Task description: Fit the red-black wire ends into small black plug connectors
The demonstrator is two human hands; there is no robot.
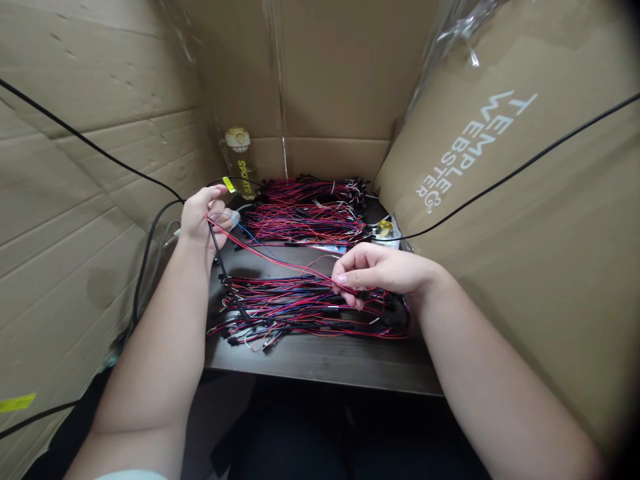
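Cardboard panels [340, 73] flank and back a dark table [350, 362], the right one lettered "TEMPLE & WEBSTER".

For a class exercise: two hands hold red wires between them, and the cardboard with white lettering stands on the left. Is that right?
No: the head view shows the cardboard with white lettering on the right. The left hand and right hand do hold red wires between them.

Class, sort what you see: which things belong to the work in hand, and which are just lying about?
In the work:
- left hand and right hand, holding red wires
- near wire pile, probably
- far wire pile, probably

Lying about, it seems:
- printed carton
- left carton
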